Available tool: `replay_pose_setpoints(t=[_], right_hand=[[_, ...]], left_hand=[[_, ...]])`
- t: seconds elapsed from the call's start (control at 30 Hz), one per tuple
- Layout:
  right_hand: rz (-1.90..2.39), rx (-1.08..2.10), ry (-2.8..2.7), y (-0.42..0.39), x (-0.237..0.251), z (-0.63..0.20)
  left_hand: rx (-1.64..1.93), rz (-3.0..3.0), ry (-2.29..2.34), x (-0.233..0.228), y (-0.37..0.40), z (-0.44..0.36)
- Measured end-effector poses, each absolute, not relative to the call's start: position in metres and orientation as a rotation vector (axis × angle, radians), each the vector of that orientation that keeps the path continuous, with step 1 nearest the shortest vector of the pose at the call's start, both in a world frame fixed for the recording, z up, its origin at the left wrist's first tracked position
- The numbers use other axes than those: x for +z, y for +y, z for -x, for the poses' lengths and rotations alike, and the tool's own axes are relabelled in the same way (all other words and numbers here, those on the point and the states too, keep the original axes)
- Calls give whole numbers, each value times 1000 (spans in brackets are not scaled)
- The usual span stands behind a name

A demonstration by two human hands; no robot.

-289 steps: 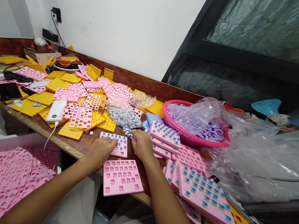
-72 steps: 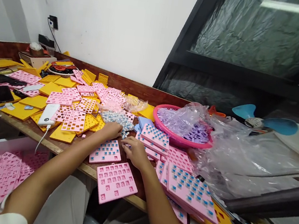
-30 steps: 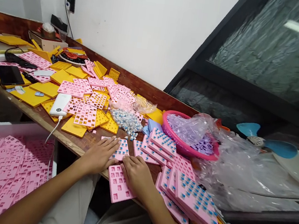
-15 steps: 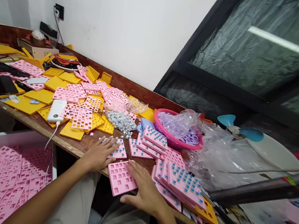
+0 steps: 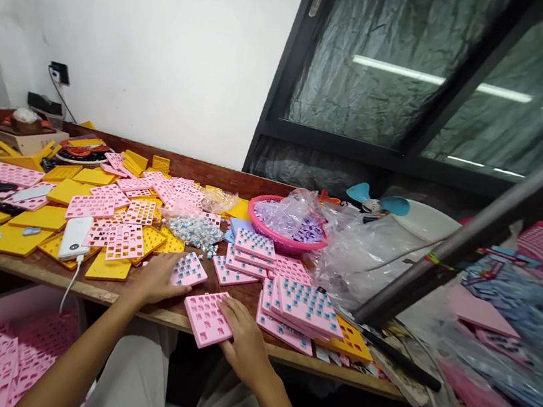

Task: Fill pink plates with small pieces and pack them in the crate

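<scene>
An empty pink grid plate [image 5: 208, 316] is seen lying at the front edge of the wooden table [image 5: 155, 314], its near corner reaching past that edge. The right hand [image 5: 243, 336] is laid on the plate's right side with the fingers spread nearly flat; nothing is closed in them, and whether the thumb is hooked under the plate cannot be told. Further in from the table edge, a second pink plate partly filled with blue pieces [image 5: 188, 270] is pressed down by the left hand [image 5: 156, 279], whose fingers are likewise stretched open and flat on top, gripping nothing. From here, the empty plate could be tipped off the table edge into the lap if weight is put on the overhanging corner, since it is only rested upon and not clasped. The filled plate could be slid under the flat palm, and blue pieces that are not fully seated might be knocked loose. Back from the table edge, a heap of small loose pieces [image 5: 193, 230] is piled just behind the filled plate and could be scattered by a careless sweep of the wrist. To the right along the table edge, a leaning stack of filled pink plates [image 5: 304, 308] is set on a yellow plate [image 5: 352, 341], and it could be nudged over by the right forearm. A white power bank [image 5: 75, 238] with its cable hanging over the edge lies to the left and could be snagged.
</scene>
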State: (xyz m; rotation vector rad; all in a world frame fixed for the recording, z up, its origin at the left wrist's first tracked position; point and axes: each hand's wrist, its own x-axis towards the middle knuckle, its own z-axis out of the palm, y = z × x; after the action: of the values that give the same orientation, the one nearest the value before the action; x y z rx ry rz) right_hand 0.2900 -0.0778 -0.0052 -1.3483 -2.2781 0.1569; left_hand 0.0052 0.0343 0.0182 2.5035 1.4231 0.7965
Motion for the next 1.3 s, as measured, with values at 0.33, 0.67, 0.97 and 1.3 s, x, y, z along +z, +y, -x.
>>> replay_pose_setpoints(t=[0.33,0.67,0.97,1.3], right_hand=[[1445,385,-2310,-66,13,-268],[1502,380,-2217,-69,5,-274],[1464,252,-2171,-48,6,-249],[1526,-13,-2431,63,57,-247]], left_hand=[[856,-2724,975,110,123,-125],[781,-2793,696,101,162,-190],[1090,-2319,1172,49,121,-24],[654,-2633,1020,29,131,-48]])
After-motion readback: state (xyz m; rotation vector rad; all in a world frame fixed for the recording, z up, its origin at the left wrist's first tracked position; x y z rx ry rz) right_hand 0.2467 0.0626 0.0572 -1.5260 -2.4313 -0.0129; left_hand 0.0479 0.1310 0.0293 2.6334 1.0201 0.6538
